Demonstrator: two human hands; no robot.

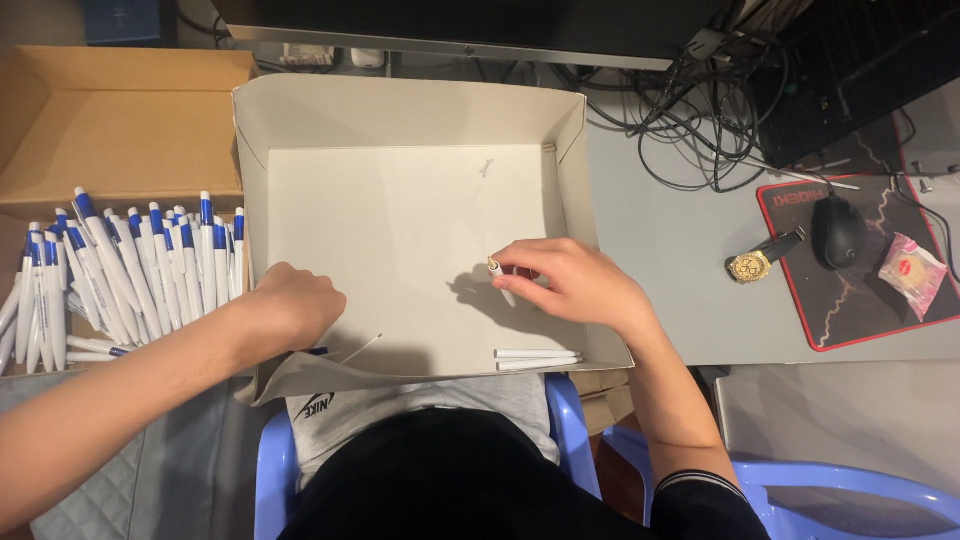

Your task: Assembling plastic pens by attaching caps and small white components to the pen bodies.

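A large white cardboard box (420,120) lies open in front of me. My right hand (570,282) is inside it, fingers pinched on a white pen barrel (497,272) with a small ring at its tip. Two white pen barrels (537,358) lie at the box's near right corner. My left hand (295,305) rests closed at the box's left near edge, with a thin refill (362,348) and a blue pen part (318,351) just beside it. What the left hand holds, if anything, is hidden.
A brown cardboard box (120,110) on the left holds several white pens with blue caps (130,270). A gold wristwatch (752,264), black mouse (838,230) on a red-edged mat (890,320), a pink wrapped packet (912,270) and tangled cables (700,120) lie right. Blue plastic chairs (800,490) stand below.
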